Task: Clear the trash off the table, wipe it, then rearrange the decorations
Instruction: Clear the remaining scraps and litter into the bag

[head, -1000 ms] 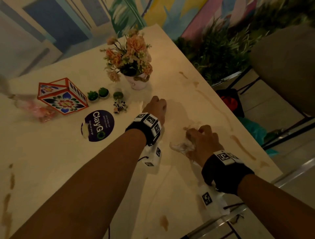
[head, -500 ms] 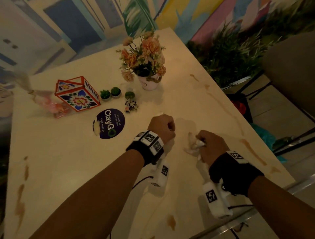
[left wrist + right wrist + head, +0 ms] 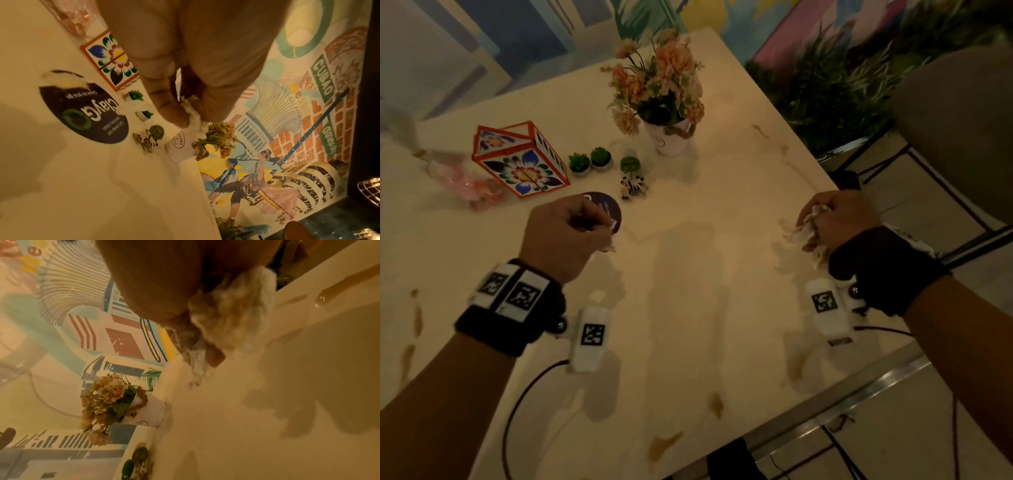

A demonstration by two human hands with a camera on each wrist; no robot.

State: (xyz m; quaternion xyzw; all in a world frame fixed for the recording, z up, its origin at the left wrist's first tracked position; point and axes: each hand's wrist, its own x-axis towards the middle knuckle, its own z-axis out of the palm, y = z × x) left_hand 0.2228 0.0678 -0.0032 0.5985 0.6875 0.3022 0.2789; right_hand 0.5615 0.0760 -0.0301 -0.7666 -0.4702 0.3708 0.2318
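My left hand [image 3: 571, 229] hovers over the pale table [image 3: 688, 308] and pinches a small white tissue scrap [image 3: 194, 118] between thumb and fingers, just in front of the round dark ClayGo sticker [image 3: 86, 113]. My right hand [image 3: 832, 219] is raised near the table's right edge and grips a crumpled white tissue wad [image 3: 806, 231], which bulges out of the fist in the right wrist view [image 3: 232, 318]. Behind stand a flower pot [image 3: 667, 137], a painted box [image 3: 520, 161], small green plant pots [image 3: 589, 161] and a zebra figurine [image 3: 633, 185].
Brown spill streaks [image 3: 664, 442] mark the near part, the left edge and the right side [image 3: 339, 287] of the table. A pink wrapped item [image 3: 469, 181] lies at the far left. Another white scrap [image 3: 61, 79] sits on the sticker's edge. A chair [image 3: 959, 120] and plants [image 3: 835, 92] stand to the right.
Both hands have lifted and moved apart: the left hand went left with its scrap, the right hand went right toward the table edge with the wad.
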